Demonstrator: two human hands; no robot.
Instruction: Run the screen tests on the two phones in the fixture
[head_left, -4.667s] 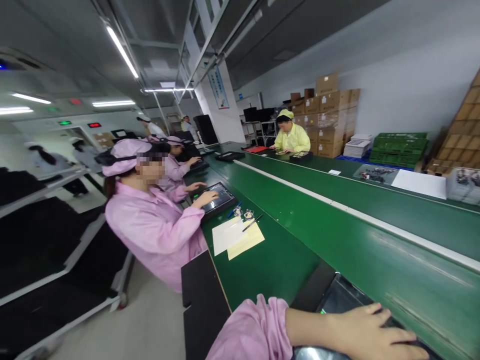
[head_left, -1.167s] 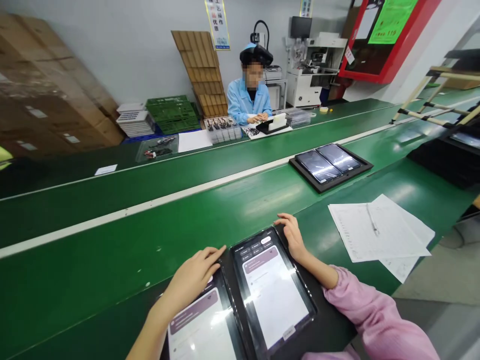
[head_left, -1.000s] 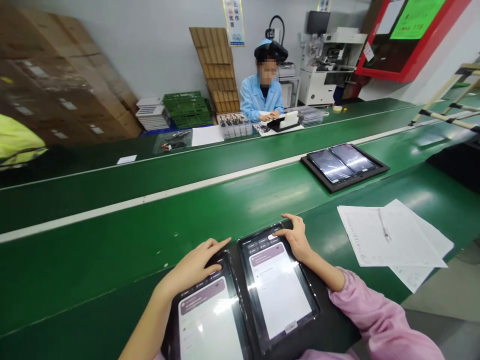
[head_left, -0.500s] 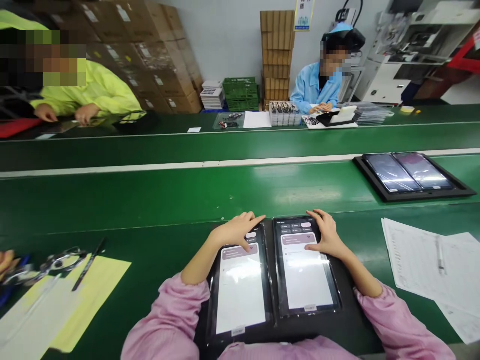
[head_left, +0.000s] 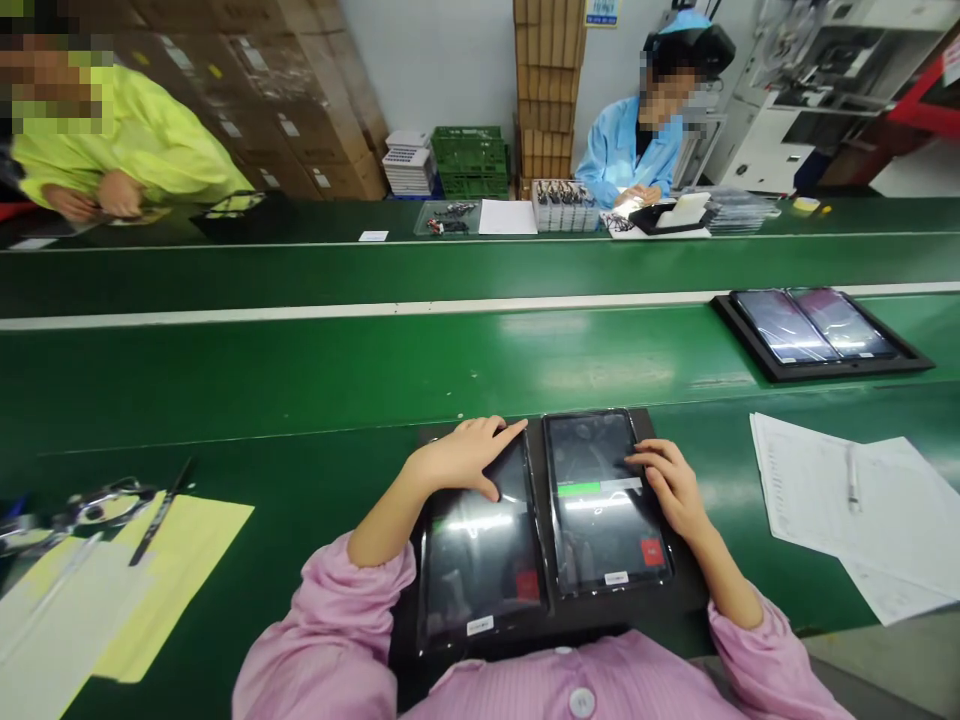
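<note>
Two tablets lie side by side in a black tray (head_left: 517, 632) in front of me, both with dark screens. My left hand (head_left: 466, 455) rests across the top of the left tablet (head_left: 480, 560), fingers spread, thumb over its screen. My right hand (head_left: 671, 485) is at the right edge of the right tablet (head_left: 607, 535), fingers stretched out and their tips over its screen. A green and pale bar and a red square show on the right tablet. The left one has a red square too, and my left hand hides its upper part.
Another black tray with two tablets (head_left: 817, 325) sits at the right on the green bench. Papers (head_left: 862, 500) with a pen (head_left: 853, 480) lie right; yellow paper (head_left: 180, 570), a black pen (head_left: 161, 515) and cables (head_left: 105, 505) lie left. Two people work across the bench.
Both tablet screens have gone from white pages to dark ones with coloured marks. My right hand has moved down from the right tablet's top corner to its side. The view has tilted down slightly.
</note>
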